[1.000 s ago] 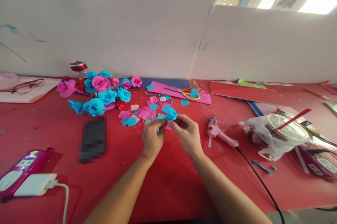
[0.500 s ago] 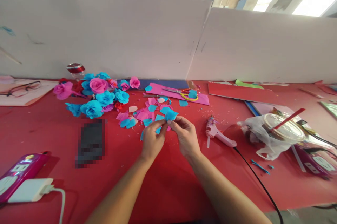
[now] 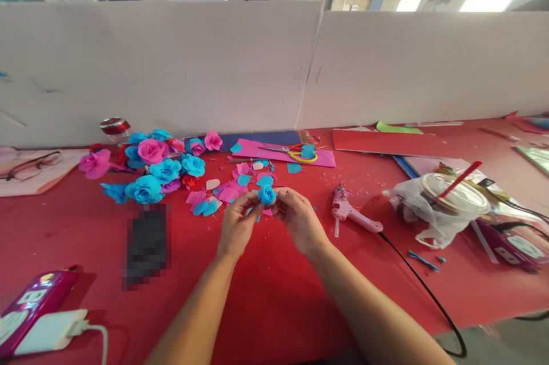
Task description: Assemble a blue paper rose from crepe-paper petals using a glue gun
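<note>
A small blue paper rose (image 3: 267, 194) is held up between my two hands, its rolled centre facing me. My left hand (image 3: 239, 219) pinches its left side with thumb and fingers. On the other side my right hand (image 3: 300, 219) has its curled fingertips at the flower's right edge. Cut petals in pink (image 3: 231, 190) and blue (image 3: 206, 208) lie scattered behind and left of the hands. A bunch of finished paper flowers (image 3: 165, 170) in blue, pink and red stands farther left.
Scissors (image 3: 303, 157) with yellow handles rest on pink paper at the back. A pink glue gun (image 3: 360, 219) with a black cord lies right. Farther right is a bagged lidded bowl (image 3: 454, 193); a power strip (image 3: 38, 296) sits left.
The blue flower has turned, so its spiral centre now shows. My right hand's thumb and fingers have shifted to its right edge. The head view has moved slightly.
</note>
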A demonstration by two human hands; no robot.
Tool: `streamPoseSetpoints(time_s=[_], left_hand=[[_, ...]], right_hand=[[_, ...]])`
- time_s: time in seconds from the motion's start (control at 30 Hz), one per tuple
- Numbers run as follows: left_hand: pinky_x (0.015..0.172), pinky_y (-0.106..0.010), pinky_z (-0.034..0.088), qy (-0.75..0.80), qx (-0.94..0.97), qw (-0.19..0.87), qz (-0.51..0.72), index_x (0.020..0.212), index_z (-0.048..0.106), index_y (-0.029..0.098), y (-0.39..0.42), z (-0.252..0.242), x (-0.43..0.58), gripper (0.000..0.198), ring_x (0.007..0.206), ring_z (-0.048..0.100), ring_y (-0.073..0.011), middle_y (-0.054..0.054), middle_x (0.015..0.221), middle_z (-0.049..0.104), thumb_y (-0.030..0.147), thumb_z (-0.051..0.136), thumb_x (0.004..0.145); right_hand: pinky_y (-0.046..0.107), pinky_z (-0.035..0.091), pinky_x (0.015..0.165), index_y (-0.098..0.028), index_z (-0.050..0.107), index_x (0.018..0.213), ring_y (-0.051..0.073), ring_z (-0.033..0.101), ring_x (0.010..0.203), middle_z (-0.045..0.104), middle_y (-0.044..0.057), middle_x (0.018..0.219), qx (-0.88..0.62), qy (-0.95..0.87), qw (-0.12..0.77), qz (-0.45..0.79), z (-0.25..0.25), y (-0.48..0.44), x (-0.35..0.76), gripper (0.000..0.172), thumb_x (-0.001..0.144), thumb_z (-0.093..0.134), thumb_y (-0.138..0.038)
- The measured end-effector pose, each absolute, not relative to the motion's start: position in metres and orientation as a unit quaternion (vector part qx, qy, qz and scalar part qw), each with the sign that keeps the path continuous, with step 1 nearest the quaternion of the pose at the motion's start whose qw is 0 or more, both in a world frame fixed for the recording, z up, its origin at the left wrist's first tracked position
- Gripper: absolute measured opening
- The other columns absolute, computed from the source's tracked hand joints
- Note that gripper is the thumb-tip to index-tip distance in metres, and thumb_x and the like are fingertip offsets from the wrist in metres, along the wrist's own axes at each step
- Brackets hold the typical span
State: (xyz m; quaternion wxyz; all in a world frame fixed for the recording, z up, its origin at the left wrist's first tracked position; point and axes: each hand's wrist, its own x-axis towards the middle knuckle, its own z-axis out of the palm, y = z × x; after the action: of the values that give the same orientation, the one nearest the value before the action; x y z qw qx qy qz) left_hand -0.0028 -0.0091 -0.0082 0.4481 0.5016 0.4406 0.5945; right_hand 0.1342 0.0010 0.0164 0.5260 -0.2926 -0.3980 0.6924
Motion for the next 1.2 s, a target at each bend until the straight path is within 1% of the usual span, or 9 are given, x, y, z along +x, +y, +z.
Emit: streamPoseSetpoints(time_s=[0.1, 0.23, 0.63, 0.73, 0.87, 0.97, 1.03, 1.1, 1.2], left_hand=[[0.078, -0.030, 0.050, 0.445, 0.516, 0.452, 0.576, 0.092, 0.068, 0.020, -0.009, -0.007, -0.002, 0.020, 0.082, 0.064, -0.0173, -0.004, 0.088, 0.070, 0.032, 0.065, 0.076], [0.074, -0.030, 0.050, 0.446, 0.525, 0.465, 0.556, 0.091, 0.066, 0.019, -0.009, -0.005, -0.002, 0.020, 0.078, 0.065, -0.0170, -0.004, 0.086, 0.070, 0.034, 0.065, 0.076], [0.065, -0.025, 0.046, 0.411, 0.481, 0.522, 0.572, 0.090, 0.064, 0.019, -0.007, -0.011, -0.004, 0.016, 0.069, 0.060, -0.0123, -0.001, 0.077, 0.067, 0.021, 0.066, 0.074], [0.068, -0.027, 0.047, 0.425, 0.434, 0.529, 0.593, 0.092, 0.063, 0.018, -0.005, -0.010, -0.002, 0.022, 0.069, 0.062, -0.0131, -0.002, 0.077, 0.067, 0.022, 0.069, 0.071], [0.080, -0.031, 0.048, 0.440, 0.378, 0.534, 0.615, 0.091, 0.062, 0.017, -0.002, -0.010, -0.001, 0.030, 0.073, 0.066, -0.0150, -0.001, 0.076, 0.069, 0.024, 0.074, 0.065], [0.083, -0.034, 0.048, 0.459, 0.381, 0.520, 0.611, 0.089, 0.064, 0.016, -0.001, -0.011, -0.002, 0.029, 0.077, 0.068, -0.0169, -0.004, 0.080, 0.072, 0.028, 0.075, 0.065], [0.082, -0.034, 0.049, 0.485, 0.403, 0.494, 0.599, 0.089, 0.067, 0.016, -0.001, -0.013, -0.003, 0.028, 0.079, 0.068, -0.0182, -0.006, 0.084, 0.073, 0.030, 0.073, 0.066], [0.080, -0.033, 0.049, 0.508, 0.431, 0.463, 0.585, 0.090, 0.070, 0.016, -0.001, -0.014, -0.004, 0.028, 0.080, 0.068, -0.0188, -0.006, 0.085, 0.073, 0.033, 0.071, 0.067], [0.073, -0.030, 0.049, 0.529, 0.462, 0.429, 0.569, 0.089, 0.073, 0.018, -0.001, -0.017, -0.004, 0.028, 0.079, 0.066, -0.0185, -0.006, 0.087, 0.074, 0.036, 0.069, 0.069]], right_hand=[[0.023, 0.035, 0.057, -0.017, 0.062, 0.071, 0.010, 0.044, 0.058, 0.053, -0.002, 0.061, -0.309, -0.395, 0.534, 0.680, 0.020, 0.002, 0.137, 0.013, 0.073, 0.064, -0.030], [0.023, 0.033, 0.056, -0.018, 0.062, 0.067, 0.009, 0.044, 0.056, 0.052, -0.004, 0.060, -0.339, -0.407, 0.551, 0.645, 0.025, 0.003, 0.140, 0.010, 0.067, 0.066, -0.026], [0.023, 0.030, 0.053, -0.018, 0.059, 0.069, 0.008, 0.043, 0.052, 0.054, -0.004, 0.059, -0.350, -0.365, 0.587, 0.632, 0.021, 0.006, 0.142, 0.010, 0.072, 0.062, -0.028], [0.024, 0.030, 0.052, -0.019, 0.059, 0.070, 0.009, 0.043, 0.051, 0.056, -0.003, 0.061, -0.391, -0.340, 0.577, 0.632, 0.016, 0.008, 0.138, 0.012, 0.068, 0.065, -0.029], [0.026, 0.033, 0.052, -0.021, 0.059, 0.072, 0.012, 0.045, 0.052, 0.058, -0.001, 0.067, -0.415, -0.359, 0.564, 0.617, 0.018, 0.008, 0.138, 0.018, 0.067, 0.069, -0.035], [0.029, 0.038, 0.057, -0.022, 0.060, 0.080, 0.015, 0.049, 0.058, 0.058, 0.001, 0.071, -0.440, -0.450, 0.567, 0.531, 0.028, 0.004, 0.160, 0.015, 0.075, 0.063, -0.036], [0.030, 0.041, 0.063, -0.022, 0.060, 0.086, 0.017, 0.054, 0.067, 0.061, 0.003, 0.077, -0.500, -0.527, 0.540, 0.425, 0.031, 0.000, 0.188, 0.014, 0.077, 0.057, -0.032], [0.034, 0.043, 0.068, -0.021, 0.062, 0.090, 0.021, 0.057, 0.074, 0.065, 0.006, 0.087, -0.603, -0.597, 0.453, 0.273, 0.027, -0.005, 0.224, 0.019, 0.076, 0.052, -0.028], [0.041, 0.041, 0.083, -0.018, 0.062, 0.105, 0.030, 0.055, 0.101, 0.063, 0.013, 0.108, -0.699, -0.665, 0.259, 0.037, 0.008, -0.013, 0.271, 0.035, 0.072, 0.051, -0.019]])
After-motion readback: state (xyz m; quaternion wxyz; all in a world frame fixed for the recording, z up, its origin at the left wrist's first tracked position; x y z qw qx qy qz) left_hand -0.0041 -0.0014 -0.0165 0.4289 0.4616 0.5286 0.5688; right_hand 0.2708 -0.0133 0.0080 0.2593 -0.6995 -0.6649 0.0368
